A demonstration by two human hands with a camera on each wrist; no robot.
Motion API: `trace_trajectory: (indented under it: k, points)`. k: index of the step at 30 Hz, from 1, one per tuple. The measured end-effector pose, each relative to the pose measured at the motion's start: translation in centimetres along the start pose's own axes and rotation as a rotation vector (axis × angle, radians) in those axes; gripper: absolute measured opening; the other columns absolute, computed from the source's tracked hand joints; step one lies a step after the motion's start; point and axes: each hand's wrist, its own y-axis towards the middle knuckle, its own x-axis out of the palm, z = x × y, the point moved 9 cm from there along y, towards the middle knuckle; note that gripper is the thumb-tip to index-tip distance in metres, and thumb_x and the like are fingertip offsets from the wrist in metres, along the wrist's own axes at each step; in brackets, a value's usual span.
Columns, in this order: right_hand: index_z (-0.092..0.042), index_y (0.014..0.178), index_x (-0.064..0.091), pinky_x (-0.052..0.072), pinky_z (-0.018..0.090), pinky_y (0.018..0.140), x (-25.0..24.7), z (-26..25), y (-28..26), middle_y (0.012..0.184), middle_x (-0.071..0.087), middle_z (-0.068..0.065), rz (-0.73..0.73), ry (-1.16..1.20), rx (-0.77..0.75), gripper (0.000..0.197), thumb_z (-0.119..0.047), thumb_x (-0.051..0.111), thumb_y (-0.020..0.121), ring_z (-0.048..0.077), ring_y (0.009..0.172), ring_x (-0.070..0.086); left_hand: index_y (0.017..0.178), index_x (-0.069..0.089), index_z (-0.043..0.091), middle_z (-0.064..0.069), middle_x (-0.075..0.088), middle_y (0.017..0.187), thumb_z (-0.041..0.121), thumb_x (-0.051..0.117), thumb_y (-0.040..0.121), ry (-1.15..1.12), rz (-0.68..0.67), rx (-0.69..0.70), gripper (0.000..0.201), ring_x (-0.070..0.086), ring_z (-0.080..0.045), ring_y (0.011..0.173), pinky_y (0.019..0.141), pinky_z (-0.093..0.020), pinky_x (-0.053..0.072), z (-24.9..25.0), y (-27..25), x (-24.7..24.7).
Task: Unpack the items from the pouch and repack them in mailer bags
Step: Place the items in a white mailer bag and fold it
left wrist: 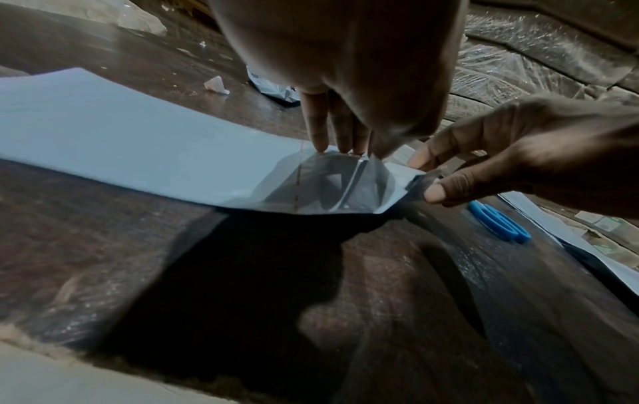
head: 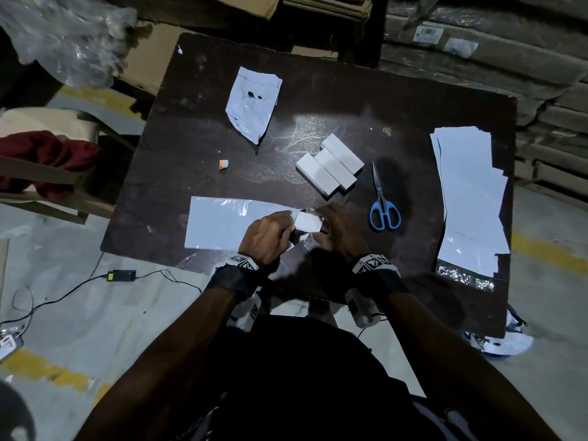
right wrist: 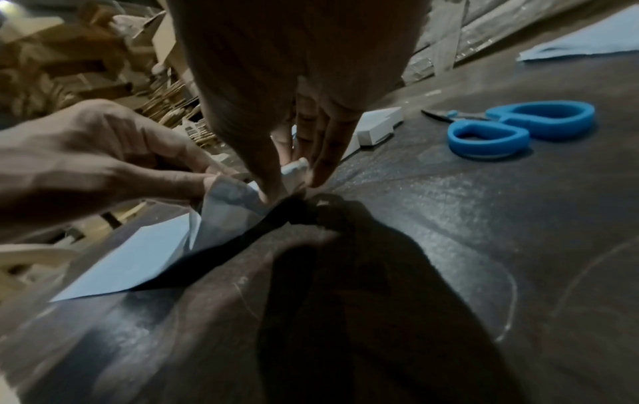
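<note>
From the head view, both hands, left hand (head: 269,232) and right hand (head: 339,230), pinch the mouth of a mailer bag (head: 222,224) lying flat on the tabletop (head: 413,100), white boxes (head: 331,165) just beyond. The left wrist view shows the mouth parted; best to spread it wider. The right wrist view suggests keeping the lower lip pinned.

The mouth of the mailer bag (head: 229,224) is hidden under the left hand (head: 265,233) and the right hand (head: 337,232), so the grip there is hard to see. A small white box (head: 307,222) shows only a little between them. The near end of the bag stack (head: 471,198) hangs past the tabletop (head: 397,116) edge. The small scrap (head: 223,164) is too tiny to tell.
</note>
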Motion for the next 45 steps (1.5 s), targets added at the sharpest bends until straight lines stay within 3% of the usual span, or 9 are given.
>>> trace_trajectory:
  k: [4, 8, 11, 17, 21, 30, 36, 40, 45]
  points:
    - [-0.005, 0.111, 0.061, 0.052, 0.039, 0.072, 0.4, 1.0, 0.5, 0.104, 0.058, 0.017, 0.026, 0.042, 0.131, 0.050, -0.009, 0.082, 0.066, 0.031, 0.090, 0.060, 0.091, 0.068, 0.012, -0.006, 0.067, 0.124, 0.021, 0.050, 0.093, 0.036, -0.010, 0.029, 0.020, 0.066, -0.027, 0.102, 0.069, -0.034, 0.051, 0.3, 0.1, 0.0]
    - [-0.015, 0.089, 0.063, 0.037, 0.019, 0.061, -0.8, 1.8, 1.1, 0.083, 0.063, 0.000, -0.011, 0.004, 0.307, 0.027, -0.031, 0.076, 0.072, 0.015, 0.076, 0.061, 0.099, 0.069, 0.013, -0.004, 0.064, 0.130, 0.021, 0.052, 0.096, 0.130, -0.050, 0.033, 0.020, 0.065, -0.025, 0.105, 0.068, -0.030, 0.048, 0.0, 0.3, -0.2]
    - [-0.024, 0.076, 0.056, 0.041, 0.028, 0.064, 0.6, 2.7, 1.2, 0.068, 0.058, -0.007, -0.016, 0.214, 0.447, 0.015, -0.029, 0.068, 0.069, 0.016, 0.066, 0.057, 0.099, 0.069, 0.014, -0.001, 0.061, 0.133, 0.023, 0.051, 0.097, 0.149, -0.077, 0.008, 0.020, 0.064, -0.023, 0.107, 0.070, -0.030, 0.046, -0.4, 0.2, -0.1]
    - [-0.038, 0.084, 0.051, 0.050, 0.035, 0.065, 2.7, 3.7, 1.8, 0.068, 0.059, -0.019, 0.013, 0.485, 0.374, 0.026, -0.017, 0.058, 0.070, 0.006, 0.065, 0.057, 0.099, 0.069, 0.017, 0.000, 0.061, 0.132, 0.028, 0.047, 0.094, 0.105, -0.080, -0.044, 0.025, 0.066, -0.028, 0.102, 0.072, -0.034, 0.050, -1.4, 0.3, 0.0]
    - [-0.020, 0.109, 0.062, 0.052, 0.034, 0.077, -2.8, 3.9, 2.5, 0.095, 0.067, 0.000, 0.206, 0.204, 0.369, 0.030, -0.022, 0.063, 0.079, 0.018, 0.084, 0.064, 0.095, 0.066, 0.017, -0.003, 0.061, 0.110, 0.027, 0.049, 0.094, 0.149, -0.040, -0.050, 0.020, 0.062, -0.027, 0.091, 0.062, -0.033, 0.049, -1.0, 0.1, -0.4]
    - [-0.007, 0.118, 0.053, 0.047, 0.042, 0.078, -3.9, 2.3, 6.2, 0.119, 0.053, 0.016, 0.040, -0.416, 0.274, 0.048, -0.041, 0.063, 0.085, 0.037, 0.103, 0.058, 0.082, 0.057, 0.015, -0.009, 0.062, 0.094, 0.036, 0.055, 0.088, 0.128, -0.122, -0.312, 0.021, 0.061, -0.034, 0.085, 0.066, -0.033, 0.041, -1.1, -0.7, -0.1]
    - [-0.005, 0.114, 0.052, 0.048, 0.042, 0.075, -3.3, 2.2, 5.4, 0.113, 0.059, 0.016, 0.048, -0.333, 0.285, 0.047, -0.036, 0.068, 0.082, 0.038, 0.101, 0.061, 0.090, 0.064, 0.011, -0.012, 0.066, 0.097, 0.026, 0.055, 0.086, 0.083, -0.080, -0.345, 0.018, 0.062, -0.037, 0.088, 0.070, -0.033, 0.042, -0.9, -1.4, -0.3]
    - [-0.012, 0.082, 0.055, 0.035, 0.030, 0.061, -4.0, 3.2, 3.0, 0.079, 0.060, 0.007, 0.165, -0.101, 0.330, 0.028, -0.030, 0.073, 0.071, 0.029, 0.079, 0.062, 0.090, 0.066, 0.011, -0.013, 0.069, 0.097, 0.028, 0.055, 0.086, 0.042, -0.038, -0.402, 0.020, 0.062, -0.039, 0.088, 0.069, -0.033, 0.041, -1.1, -1.7, -0.7]
    - [-0.009, 0.098, 0.065, 0.046, 0.036, 0.072, -3.5, 2.0, -2.9, 0.091, 0.065, 0.009, 0.193, 0.024, 0.163, 0.037, -0.016, 0.080, 0.064, 0.029, 0.084, 0.060, 0.089, 0.066, 0.011, -0.013, 0.070, 0.096, 0.027, 0.055, 0.086, 0.021, -0.021, -0.418, 0.020, 0.062, -0.038, 0.087, 0.069, -0.033, 0.040, -1.1, -1.7, -1.0]
